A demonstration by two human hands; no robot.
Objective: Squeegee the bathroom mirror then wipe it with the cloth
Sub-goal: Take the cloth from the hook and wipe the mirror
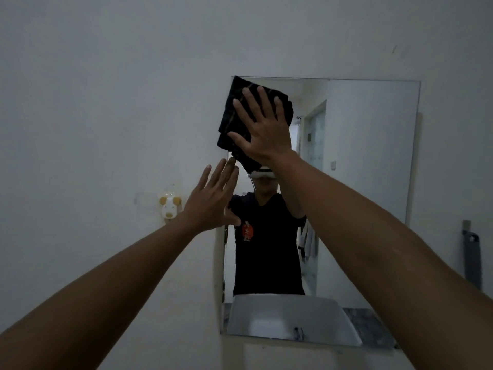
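A frameless rectangular mirror [368,161] hangs on the white wall. My right hand [262,129] lies flat with spread fingers on a folded black cloth [234,116], pressing it against the mirror's upper left corner. My left hand [213,198] is flat and holds nothing, with its fingers resting at the mirror's left edge, below the cloth. A grey squeegee [472,257] hangs on the wall to the right of the mirror, away from both hands.
A white and yellow animal-shaped hook [169,206] sticks on the wall left of the mirror. The mirror reflects a person in a black shirt, a white sink and a doorway. A white ledge [266,351] runs under the mirror.
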